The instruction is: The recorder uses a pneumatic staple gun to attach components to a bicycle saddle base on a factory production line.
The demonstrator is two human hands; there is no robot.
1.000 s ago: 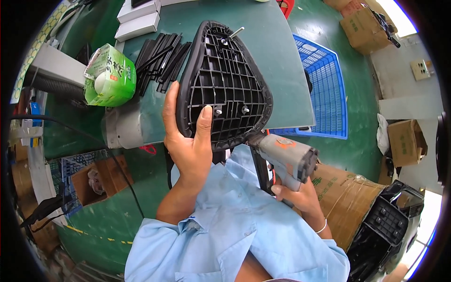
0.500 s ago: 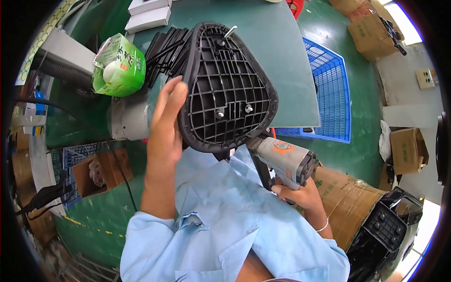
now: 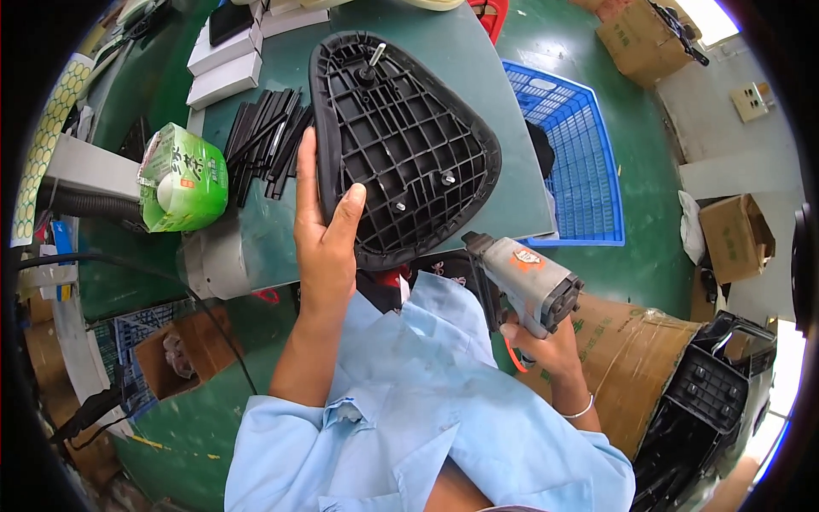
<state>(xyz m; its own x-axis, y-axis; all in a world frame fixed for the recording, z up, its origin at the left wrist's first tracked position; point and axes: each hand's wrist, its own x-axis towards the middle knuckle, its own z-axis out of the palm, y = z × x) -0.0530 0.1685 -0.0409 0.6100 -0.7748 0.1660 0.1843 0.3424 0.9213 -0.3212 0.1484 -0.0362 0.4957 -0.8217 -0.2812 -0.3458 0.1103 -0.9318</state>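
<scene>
My left hand grips the left edge of a black bicycle-saddle-shaped seat pad, thumb over its ribbed underside and fingers behind. The underside faces me, tilted up, with a plastic grid and several metal studs sticking out. My right hand is wrapped round the handle of a grey pneumatic staple gun. Its nose points up and left, a little apart from the pad's lower right edge. An orange hose shows below the handle.
Black strips lie on the green table beside a green paper carton and white boxes. A blue plastic crate stands right of the table. Large cardboard boxes and black plastic parts are at the lower right.
The seat pad has turned and tilted in my left hand, whose thumb now lies over the grid. The staple gun has come away from the pad's edge.
</scene>
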